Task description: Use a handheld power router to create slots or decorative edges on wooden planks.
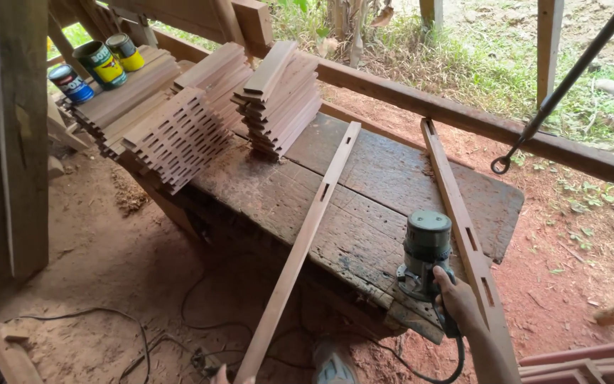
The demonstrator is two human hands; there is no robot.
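Head view over a dark, worn workbench (385,178) standing on red dirt floor. Right hand (456,302) wraps around the base of a green router (426,250), fingers curled shut on its lower body; the router stands upright on the bench's near edge. A black cord (456,359) drops from the router below the bench edge.

Left hand (223,375) barely shows at the bottom frame edge, touching the near end of a long slat (300,249); can't tell how far it is open or whether it grips. That slat lies diagonally, far end on the bench, near end hanging off the bench toward the camera, small slots cut along it.

A second slotted slat (463,227) lies across the bench just right of the router, passing beside the right hand.

At the far left end of the bench: stacks of short notched wood pieces (278,96) and more stacks (179,135) beside them. Beyond those, three paint cans (99,62). A rusty rail (463,117) runs behind the bench, grass past it. A metal rod with a hook (527,135) hangs above the bench's right end. More cables (143,341) on the dirt under the bench's near side.
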